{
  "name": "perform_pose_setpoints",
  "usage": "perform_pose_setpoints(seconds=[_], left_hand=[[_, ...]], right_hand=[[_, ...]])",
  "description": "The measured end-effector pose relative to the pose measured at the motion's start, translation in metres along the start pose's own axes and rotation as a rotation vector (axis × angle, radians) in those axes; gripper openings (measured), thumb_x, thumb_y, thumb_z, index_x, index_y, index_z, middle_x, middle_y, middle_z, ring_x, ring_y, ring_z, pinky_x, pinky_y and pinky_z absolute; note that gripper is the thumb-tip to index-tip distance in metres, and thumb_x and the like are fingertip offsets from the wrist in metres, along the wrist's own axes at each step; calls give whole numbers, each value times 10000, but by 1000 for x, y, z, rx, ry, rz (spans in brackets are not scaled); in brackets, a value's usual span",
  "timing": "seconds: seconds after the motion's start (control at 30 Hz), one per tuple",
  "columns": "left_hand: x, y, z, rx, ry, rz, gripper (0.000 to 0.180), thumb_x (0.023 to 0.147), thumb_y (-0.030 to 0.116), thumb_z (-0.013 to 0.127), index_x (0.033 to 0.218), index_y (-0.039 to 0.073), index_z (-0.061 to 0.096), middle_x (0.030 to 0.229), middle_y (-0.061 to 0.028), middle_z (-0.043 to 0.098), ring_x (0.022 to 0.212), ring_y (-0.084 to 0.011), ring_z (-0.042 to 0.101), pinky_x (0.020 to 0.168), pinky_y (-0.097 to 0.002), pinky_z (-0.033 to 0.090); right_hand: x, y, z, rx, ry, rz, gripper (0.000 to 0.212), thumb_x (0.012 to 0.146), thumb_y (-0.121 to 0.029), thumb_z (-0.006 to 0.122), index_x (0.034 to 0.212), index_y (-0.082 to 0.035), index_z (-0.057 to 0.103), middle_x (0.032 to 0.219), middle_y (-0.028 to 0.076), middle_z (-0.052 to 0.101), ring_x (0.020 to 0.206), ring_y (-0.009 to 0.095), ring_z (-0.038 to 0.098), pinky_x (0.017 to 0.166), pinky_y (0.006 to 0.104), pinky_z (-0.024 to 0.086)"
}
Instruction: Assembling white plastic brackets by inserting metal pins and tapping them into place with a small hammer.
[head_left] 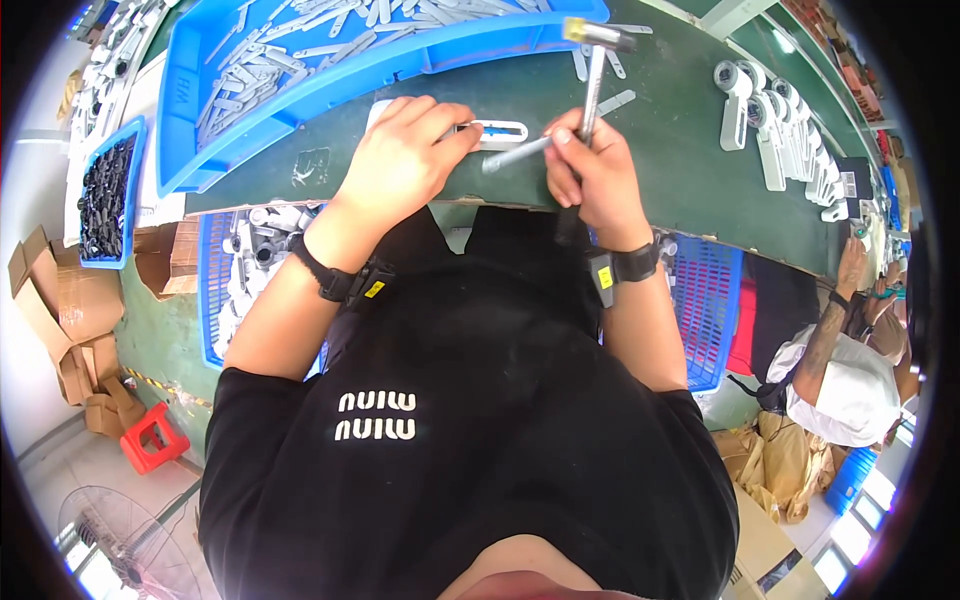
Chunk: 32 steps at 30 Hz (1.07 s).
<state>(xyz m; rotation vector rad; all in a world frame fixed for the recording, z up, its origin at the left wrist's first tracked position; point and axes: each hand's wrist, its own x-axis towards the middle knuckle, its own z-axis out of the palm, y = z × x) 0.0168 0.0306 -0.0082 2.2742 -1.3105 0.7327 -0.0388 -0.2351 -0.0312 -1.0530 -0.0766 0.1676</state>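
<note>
My left hand [405,155] is closed on a white slotted plastic part [505,131], which lies on the green tabletop with its slotted end sticking out past my fingers. The fingers hide the rest of it. In my right hand [600,180] a small hammer [594,85] stands with its head up, one face yellowish and the other dark. The same hand pinches a grey flat strip [517,156], whose free end points left, just below the slotted part. Another grey strip [618,101] lies on the table behind the right hand.
A blue tray [400,68] of grey strips spans the table's far left. Several white parts with round ends [737,110] stand in a row at right. Blue crates [705,310] flank my lap below the table edge. Another person [840,370] sits at far right.
</note>
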Motion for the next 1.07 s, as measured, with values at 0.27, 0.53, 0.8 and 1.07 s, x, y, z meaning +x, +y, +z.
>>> perform_pose_setpoints(seconds=[0.27,0.53,0.8,1.07], left_hand=[[-2,-1,3,-39,49,22,218,834,87,843,1042,77,780,1087,-50,758,821,-251,679,747,-386,572],[4,3,1,-117,51,-75,174,853,79,846,1005,47,766,1086,-45,765,822,-263,678,741,-384,565],[8,5,-4,-149,23,-132,139,869,74,830,990,51,767,1042,-43,754,829,-281,681,743,-390,561],[9,9,-18,-158,-71,-225,360,860,131,856,1200,80,749,1052,-68,765,963,-297,720,1041,-472,559]], right_hand=[[-11,0,24,-331,-7,-172,132,1103,-146,669,1053,-23,673,1301,153,756,534,20,532,480,195,439],[-14,7,30,-692,36,-293,44,1042,-47,680,1033,-5,670,1265,92,795,809,115,658,701,289,529],[-13,5,39,-855,38,-339,41,1009,-14,710,1008,7,675,1236,105,790,782,133,657,693,301,533],[-21,14,33,-479,229,-285,36,1050,-44,719,1057,-10,728,1169,66,678,599,51,585,497,230,460]])
